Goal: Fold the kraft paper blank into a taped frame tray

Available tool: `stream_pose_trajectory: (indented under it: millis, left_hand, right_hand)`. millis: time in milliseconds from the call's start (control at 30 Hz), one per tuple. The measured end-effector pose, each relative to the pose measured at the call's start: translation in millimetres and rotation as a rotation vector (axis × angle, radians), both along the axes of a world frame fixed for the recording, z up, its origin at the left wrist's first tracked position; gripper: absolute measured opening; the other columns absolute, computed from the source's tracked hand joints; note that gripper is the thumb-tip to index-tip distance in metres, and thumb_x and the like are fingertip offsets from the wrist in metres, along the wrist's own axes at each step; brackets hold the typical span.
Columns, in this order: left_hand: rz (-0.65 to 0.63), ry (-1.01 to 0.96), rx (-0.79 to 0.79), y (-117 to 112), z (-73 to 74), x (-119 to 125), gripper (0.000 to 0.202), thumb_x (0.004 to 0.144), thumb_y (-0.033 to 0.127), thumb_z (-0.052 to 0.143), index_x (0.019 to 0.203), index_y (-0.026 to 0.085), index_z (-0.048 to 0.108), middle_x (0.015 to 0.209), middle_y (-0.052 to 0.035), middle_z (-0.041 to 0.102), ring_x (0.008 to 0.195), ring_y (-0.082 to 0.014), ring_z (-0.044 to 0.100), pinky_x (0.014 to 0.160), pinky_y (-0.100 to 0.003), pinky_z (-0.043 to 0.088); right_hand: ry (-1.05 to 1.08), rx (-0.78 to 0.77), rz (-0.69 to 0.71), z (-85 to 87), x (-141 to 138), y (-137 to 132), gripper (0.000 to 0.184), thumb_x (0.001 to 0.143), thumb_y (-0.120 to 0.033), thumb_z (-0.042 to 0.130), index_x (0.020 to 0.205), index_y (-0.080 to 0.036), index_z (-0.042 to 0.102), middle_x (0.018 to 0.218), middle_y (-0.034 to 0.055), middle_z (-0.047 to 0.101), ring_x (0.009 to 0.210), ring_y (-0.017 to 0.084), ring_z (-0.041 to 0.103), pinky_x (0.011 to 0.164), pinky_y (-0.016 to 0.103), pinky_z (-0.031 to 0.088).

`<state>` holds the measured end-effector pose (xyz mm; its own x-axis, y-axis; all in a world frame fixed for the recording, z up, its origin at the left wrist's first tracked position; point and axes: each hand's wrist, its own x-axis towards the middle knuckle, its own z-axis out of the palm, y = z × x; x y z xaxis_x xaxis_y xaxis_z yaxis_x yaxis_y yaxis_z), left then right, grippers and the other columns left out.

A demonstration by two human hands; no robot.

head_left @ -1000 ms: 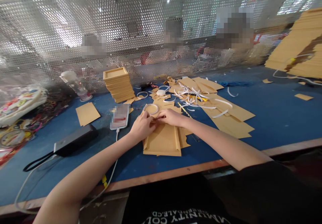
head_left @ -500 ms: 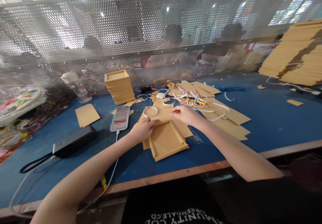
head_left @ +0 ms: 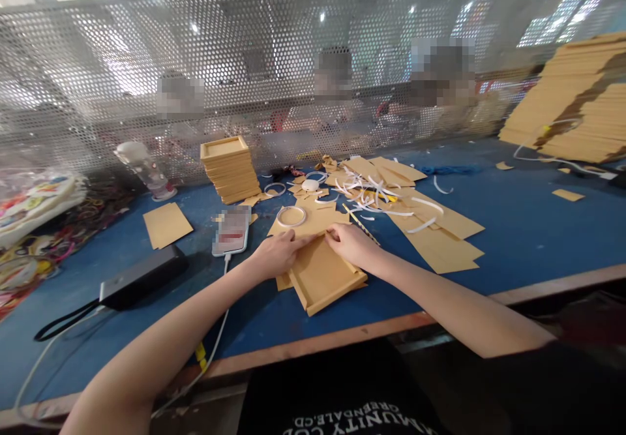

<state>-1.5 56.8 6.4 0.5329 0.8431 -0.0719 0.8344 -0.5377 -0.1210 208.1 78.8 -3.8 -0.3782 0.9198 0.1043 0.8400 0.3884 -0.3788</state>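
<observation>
A shallow brown cardboard tray (head_left: 325, 278) lies turned at an angle on flat cardboard pieces, on the blue table (head_left: 528, 226). My left hand (head_left: 278, 252) rests on the tray's far left corner with fingers curled over the edge. My right hand (head_left: 353, 244) grips the tray's far right side wall, fingers bent around it. A roll of white tape (head_left: 291, 216) lies just beyond my hands. A yellow pencil-like stick (head_left: 360, 224) lies to the right of the tape.
A stack of finished trays (head_left: 229, 167) stands at the back. White paper strips and flat cardboard sheets (head_left: 430, 226) spread to the right. A phone (head_left: 231, 229), a black power bank (head_left: 141, 278) with cables, and a bottle (head_left: 144, 167) sit on the left. Tall cardboard stacks (head_left: 581, 109) fill the far right; people sit behind a perforated screen.
The tray was turned from square to angled. My right hand reached out toward the tape strips, then came back onto the tray's right wall. My left hand stayed on the tray.
</observation>
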Motion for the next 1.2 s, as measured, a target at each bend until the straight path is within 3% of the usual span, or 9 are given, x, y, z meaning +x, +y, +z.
stream_pose_trajectory:
  millis: [400,800,1200]
  left_hand:
    - [-0.008,-0.007,-0.003,0,0.0,-1,0.058,0.096,0.021,0.030,0.151,0.036,0.018,0.098,-0.0053,0.054,0.088,-0.0199,0.059,0.078,-0.028,0.046]
    - [-0.005,0.033,-0.004,1,0.2,0,0.059,0.096,0.019,0.030,0.151,0.035,0.017,0.100,-0.0060,0.053,0.091,-0.0203,0.059,0.075,-0.028,0.046]
    - [-0.027,0.002,0.017,0,-0.3,-2,0.058,0.095,0.020,0.032,0.149,0.038,0.023,0.097,-0.0035,0.053,0.082,-0.0171,0.059,0.072,-0.026,0.045]
  right_hand:
    - [0.012,0.018,-0.037,-7.2,-4,-2,0.017,0.094,-0.020,0.046,0.102,-0.013,0.060,0.101,0.0121,0.072,0.096,0.021,0.067,0.075,0.025,0.042]
    - [-0.015,0.052,-0.085,-12.1,-7,-5,0.019,0.096,-0.019,0.041,0.102,-0.012,0.057,0.104,0.0153,0.070,0.098,0.025,0.066,0.078,0.029,0.043]
    - [-0.031,0.070,-0.075,-12.9,-7,-5,0.016,0.095,-0.019,0.043,0.101,-0.012,0.056,0.103,0.0159,0.070,0.095,0.025,0.066,0.076,0.029,0.044]
